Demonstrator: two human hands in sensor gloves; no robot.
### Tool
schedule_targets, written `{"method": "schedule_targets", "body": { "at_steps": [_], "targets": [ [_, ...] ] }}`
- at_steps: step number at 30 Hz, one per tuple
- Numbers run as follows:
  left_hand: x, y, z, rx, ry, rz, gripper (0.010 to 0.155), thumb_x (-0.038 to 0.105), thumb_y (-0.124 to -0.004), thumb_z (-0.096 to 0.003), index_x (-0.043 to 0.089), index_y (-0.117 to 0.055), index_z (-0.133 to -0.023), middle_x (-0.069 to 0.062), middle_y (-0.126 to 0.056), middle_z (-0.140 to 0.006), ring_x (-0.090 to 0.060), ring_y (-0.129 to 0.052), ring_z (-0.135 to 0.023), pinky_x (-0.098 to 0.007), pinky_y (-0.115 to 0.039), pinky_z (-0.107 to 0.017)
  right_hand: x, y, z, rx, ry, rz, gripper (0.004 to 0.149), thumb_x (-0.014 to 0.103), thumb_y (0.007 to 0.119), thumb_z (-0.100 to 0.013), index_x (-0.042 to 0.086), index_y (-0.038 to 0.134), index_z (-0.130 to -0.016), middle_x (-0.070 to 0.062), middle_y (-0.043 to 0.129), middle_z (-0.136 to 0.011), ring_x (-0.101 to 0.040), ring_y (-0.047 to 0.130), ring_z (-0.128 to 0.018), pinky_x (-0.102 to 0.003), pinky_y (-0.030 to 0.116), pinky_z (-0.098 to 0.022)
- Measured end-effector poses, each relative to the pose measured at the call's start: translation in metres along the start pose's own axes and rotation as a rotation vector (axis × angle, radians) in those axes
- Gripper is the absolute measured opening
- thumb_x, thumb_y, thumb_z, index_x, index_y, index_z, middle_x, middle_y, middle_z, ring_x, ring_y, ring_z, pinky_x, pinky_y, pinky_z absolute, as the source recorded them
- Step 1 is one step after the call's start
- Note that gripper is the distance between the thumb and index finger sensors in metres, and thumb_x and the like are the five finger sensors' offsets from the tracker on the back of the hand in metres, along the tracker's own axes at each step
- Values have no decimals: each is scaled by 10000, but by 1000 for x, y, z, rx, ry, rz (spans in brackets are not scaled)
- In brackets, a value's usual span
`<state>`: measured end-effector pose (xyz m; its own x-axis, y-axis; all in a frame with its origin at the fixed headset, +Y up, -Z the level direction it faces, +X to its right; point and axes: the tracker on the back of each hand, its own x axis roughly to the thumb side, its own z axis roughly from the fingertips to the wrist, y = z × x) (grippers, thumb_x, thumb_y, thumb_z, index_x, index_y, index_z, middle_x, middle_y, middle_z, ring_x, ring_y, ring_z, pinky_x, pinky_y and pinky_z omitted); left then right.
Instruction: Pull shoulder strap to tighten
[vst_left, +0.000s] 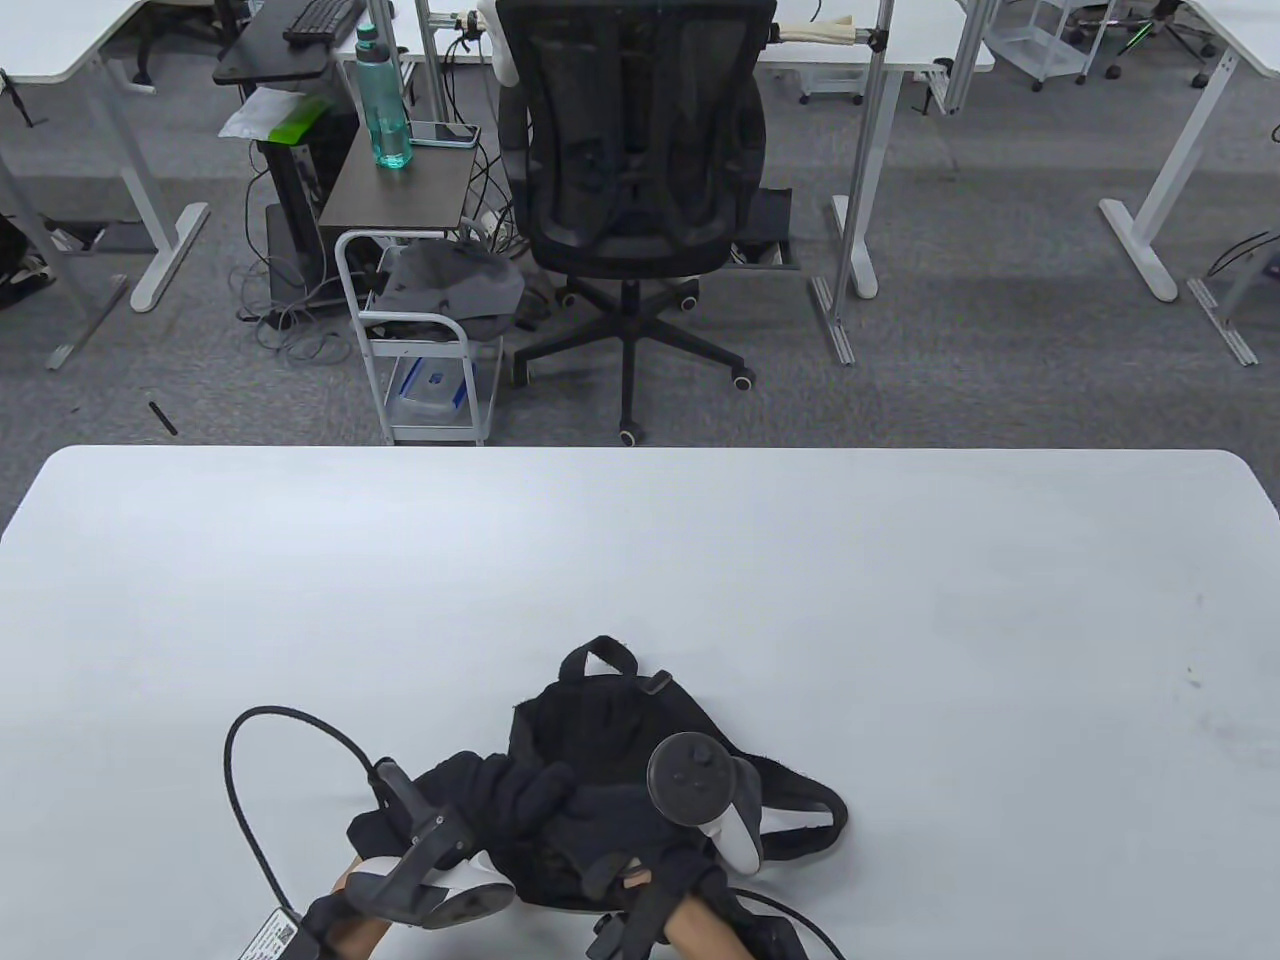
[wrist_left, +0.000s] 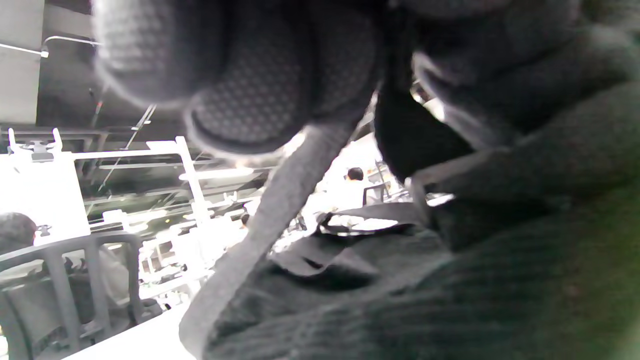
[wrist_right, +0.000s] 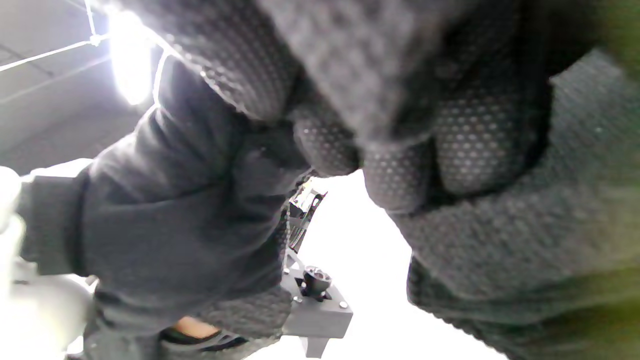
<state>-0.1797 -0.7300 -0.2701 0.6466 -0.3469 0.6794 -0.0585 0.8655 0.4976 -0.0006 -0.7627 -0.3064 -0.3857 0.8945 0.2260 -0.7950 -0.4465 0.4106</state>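
Table view: backpack (vst_left: 590, 730) is pinned on tabletop (vst_left: 640, 560) by both hands, left (vst_left: 500, 790) and right (vst_left: 610, 810), fingers curled on shoulder strap (wrist_left: 270, 210) for tightening.

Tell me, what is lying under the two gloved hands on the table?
A black backpack lies under the left hand and right hand. Its top handle and one strap loop show; the part under the fingers is covered.
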Motion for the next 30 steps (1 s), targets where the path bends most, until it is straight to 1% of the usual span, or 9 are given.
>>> {"method": "schedule_targets", "body": {
  "at_steps": [6,11,13,16,18,19,22,25,30],
  "targets": [
    [-14,-9,1,-16,21,31,646,447,-568,-303,423,-556,-949,107,-991,-574,-138,-1043,-447,-305,-898,-347,4,2,-1,-4,-1,-3,396,317,823,-449,-4,1026,-563,-189,1102,-446,-373,1061,-326,-577,755,-494],
    [-41,-15,8,-71,120,27,644,451,-568,-307,435,-556,-951,114,-987,-570,-132,-1042,-449,-301,-898,-350,4,2,0,9,-5,-2,393,318,829,-447,0,1032,-556,-186,1105,-438,-369,1063,-318,-570,762,-489],
    [-43,-17,11,-80,140,46,644,446,-580,-309,420,-565,-952,102,-991,-573,-145,-1042,-452,-310,-897,-351,4,4,-1,22,-3,6,392,322,828,-448,6,1031,-561,-183,1105,-444,-368,1063,-324,-570,762,-489],
    [-33,-12,8,-78,121,-30,641,430,-601,-318,333,-587,-951,113,-992,-573,-130,-1048,-449,-297,-906,-345,1,3,0,11,9,16,398,328,836,-445,14,1008,-619,-203,1082,-526,-398,1046,-396,-592,742,-497],
    [-27,-9,6,-64,92,-42,641,434,-604,-323,310,-583,-952,117,-992,-576,-123,-1051,-446,-289,-909,-343,-1,0,1,1,15,5,485,364,843,-443,-15,948,-727,-245,1022,-651,-443,1004,-506,-620,708,-515],
    [-23,-7,4,-48,82,-22,640,435,-607,-323,305,-587,-949,113,-993,-576,-126,-1051,-446,-291,-908,-343,-2,-1,2,-18,14,1,517,389,839,-446,-21,932,-748,-254,1004,-677,-451,991,-528,-626,700,-519],
    [-10,0,0,-5,43,22,639,436,-611,-326,290,-584,-947,104,-994,-576,-135,-1050,-445,-298,-906,-342,-3,-3,1,-29,16,-32,531,431,808,-459,-8,946,-724,-238,1021,-649,-433,1005,-504,-614,715,-512],
    [-1,3,-2,19,9,12,641,438,-605,-320,287,-591,-942,105,-998,-562,-132,-1054,-431,-297,-909,-333,-1,0,2,-25,2,-31,434,367,810,-459,8,991,-623,-200,1072,-529,-387,1045,-395,-580,765,-478],
    [-14,-10,2,-21,12,38,647,455,-567,-306,400,-549,-950,106,-996,-562,-138,-1048,-436,-303,-902,-336,5,5,1,-14,-13,34,403,333,817,-453,6,1022,-566,-179,1099,-445,-356,1064,-315,-553,802,-450]
  ]
}}
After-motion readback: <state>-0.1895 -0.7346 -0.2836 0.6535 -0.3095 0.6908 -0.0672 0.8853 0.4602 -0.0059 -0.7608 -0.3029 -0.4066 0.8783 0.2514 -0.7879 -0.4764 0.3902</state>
